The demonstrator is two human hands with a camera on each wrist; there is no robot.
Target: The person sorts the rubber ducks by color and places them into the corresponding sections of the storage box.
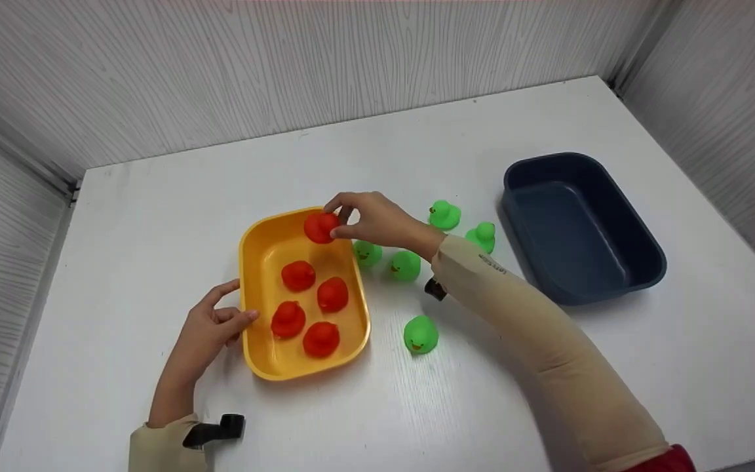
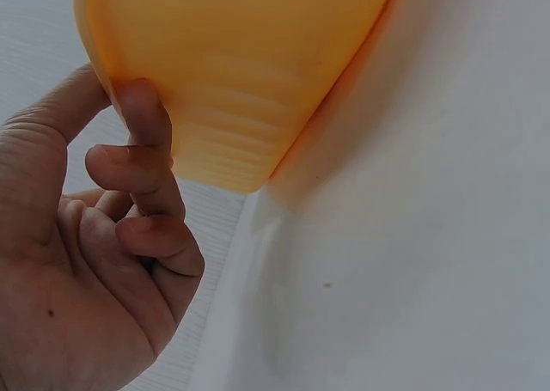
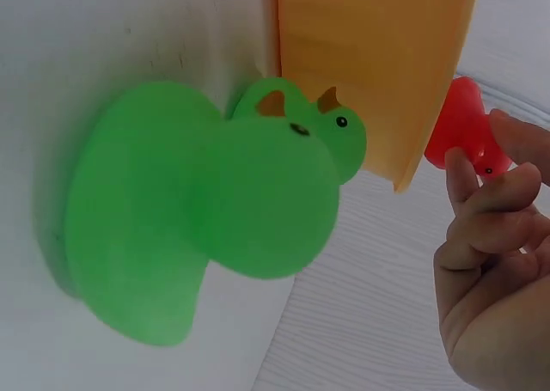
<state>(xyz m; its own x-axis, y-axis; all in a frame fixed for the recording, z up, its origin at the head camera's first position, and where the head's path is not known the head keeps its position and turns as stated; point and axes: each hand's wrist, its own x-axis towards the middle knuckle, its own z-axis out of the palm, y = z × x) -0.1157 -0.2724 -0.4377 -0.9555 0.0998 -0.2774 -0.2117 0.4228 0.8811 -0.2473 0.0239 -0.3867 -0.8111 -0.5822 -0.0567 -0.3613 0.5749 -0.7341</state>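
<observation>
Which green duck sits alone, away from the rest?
The green duck nearest the camera, right of the yellow tray; the other four cluster near the right hand.

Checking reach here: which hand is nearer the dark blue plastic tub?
Right. The right hand pinches a red rubber duck over the yellow tray, left of the blue tub; the left hand holds the tray's far side.
</observation>
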